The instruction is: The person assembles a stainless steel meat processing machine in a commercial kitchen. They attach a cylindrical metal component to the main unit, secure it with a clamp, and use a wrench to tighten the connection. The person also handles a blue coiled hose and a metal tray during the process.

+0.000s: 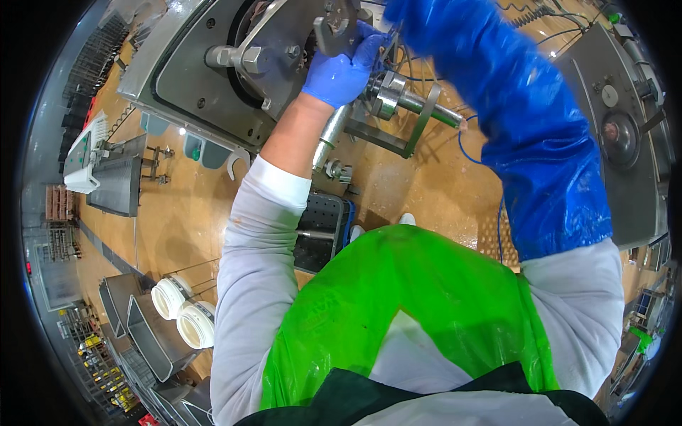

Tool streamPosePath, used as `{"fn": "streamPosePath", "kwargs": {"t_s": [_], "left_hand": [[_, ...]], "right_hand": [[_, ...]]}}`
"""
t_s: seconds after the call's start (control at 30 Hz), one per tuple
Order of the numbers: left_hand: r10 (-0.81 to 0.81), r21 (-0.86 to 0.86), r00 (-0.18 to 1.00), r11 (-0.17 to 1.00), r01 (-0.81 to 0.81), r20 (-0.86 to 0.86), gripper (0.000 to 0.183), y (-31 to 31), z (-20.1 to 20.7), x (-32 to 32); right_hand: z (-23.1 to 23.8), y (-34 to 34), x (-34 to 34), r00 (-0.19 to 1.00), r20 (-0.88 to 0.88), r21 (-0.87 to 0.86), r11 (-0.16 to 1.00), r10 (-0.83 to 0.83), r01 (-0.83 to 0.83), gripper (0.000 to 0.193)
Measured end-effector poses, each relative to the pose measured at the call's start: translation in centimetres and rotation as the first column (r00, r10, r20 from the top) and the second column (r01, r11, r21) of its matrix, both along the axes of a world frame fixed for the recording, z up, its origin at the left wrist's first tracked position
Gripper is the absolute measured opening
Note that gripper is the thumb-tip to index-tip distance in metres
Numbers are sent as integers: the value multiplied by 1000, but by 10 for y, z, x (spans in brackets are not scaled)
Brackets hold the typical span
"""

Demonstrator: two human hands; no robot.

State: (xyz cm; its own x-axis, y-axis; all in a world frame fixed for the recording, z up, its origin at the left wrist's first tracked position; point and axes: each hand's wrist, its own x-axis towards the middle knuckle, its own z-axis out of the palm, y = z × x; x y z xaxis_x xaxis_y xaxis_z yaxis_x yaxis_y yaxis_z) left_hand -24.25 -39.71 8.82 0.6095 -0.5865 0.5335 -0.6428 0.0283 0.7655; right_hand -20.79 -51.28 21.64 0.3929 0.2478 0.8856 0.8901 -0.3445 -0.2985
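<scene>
My left hand [338, 77], in a blue glove, is at the top of the view, closed around an open-end wrench [334, 37]. The wrench's grey jaw sticks out past my fingers, in front of a steel machine [206, 78]. Close by on the machine is a large hex-headed bolt [254, 59]. Just right of my glove a steel shaft with a collar [387, 94] points outward. My right arm, in a long blue waterproof sleeve [533, 135], reaches up to the top edge, and its hand lies beyond the picture.
Another open jaw [238, 163] juts from the machine's lower edge. Below it is a black perforated crate [316, 231] on the tan floor. White buckets [170, 297] and steel bins [156, 341] stand lower left. A steel machine [618, 128] fills the right side. Blue cable [500, 220] trails nearby.
</scene>
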Motion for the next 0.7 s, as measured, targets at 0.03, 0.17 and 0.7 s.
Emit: {"fn": "streamPosePath", "kwargs": {"t_s": [0.03,0.17,0.7], "left_hand": [[-67,6,998,998,67,-4,19,-10,3,-12],[-83,-129,996,989,77,-37,10,45,-32,-47],[-7,-645,985,757,-106,-170,58,223,20,-120]], "right_hand": [[-5,-1,-22,985,120,-128,982,-121,136,44],[-19,25,-37,989,59,-214,966,-138,147,36],[-181,-127,-234,144,-990,57,943,10,328,45]]}}
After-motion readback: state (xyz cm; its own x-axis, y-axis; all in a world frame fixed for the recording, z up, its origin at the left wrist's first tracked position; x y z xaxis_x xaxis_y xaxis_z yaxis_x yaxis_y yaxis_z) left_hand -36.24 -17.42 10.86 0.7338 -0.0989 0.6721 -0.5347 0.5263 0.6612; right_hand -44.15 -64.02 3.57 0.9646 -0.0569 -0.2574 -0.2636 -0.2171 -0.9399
